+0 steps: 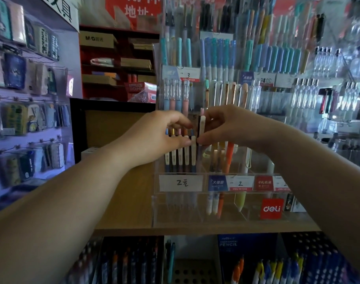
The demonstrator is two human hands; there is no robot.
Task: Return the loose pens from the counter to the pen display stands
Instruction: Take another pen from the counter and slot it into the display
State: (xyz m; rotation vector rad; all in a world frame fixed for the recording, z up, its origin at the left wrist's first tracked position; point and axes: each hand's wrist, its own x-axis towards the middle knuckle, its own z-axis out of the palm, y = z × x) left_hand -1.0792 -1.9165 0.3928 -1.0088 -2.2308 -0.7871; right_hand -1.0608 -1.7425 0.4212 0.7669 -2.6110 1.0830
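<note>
Head cam shows both our hands up at the clear acrylic pen stand on the wooden counter. Right hand pinches a pen w/ a cream barrel and dark clip, held upright. Fingers are narrow: thumb underneath near the pen's lower end, fingertips curled over near its top, so the pen sits between them, touching both. We hold it vertical prob. bc the slots take pens standing up, so it's lined up w/ the others before it drops in.

Left hand is just beside it, fingers also nearly closed. Its thumb and forefinger touch the tops of the pen row already standing in the compartment above the "2元" label. It seems to be steadying or parting that row to keep a gap open at the right end. Can't tell if it grips any one pen.

The held pen is above that row's right end, tip not yet seated as far as we can see. It matches the cream-and-dark pens there, so that slot looks like its home. No other loose pens visible on the counter from here.
</note>
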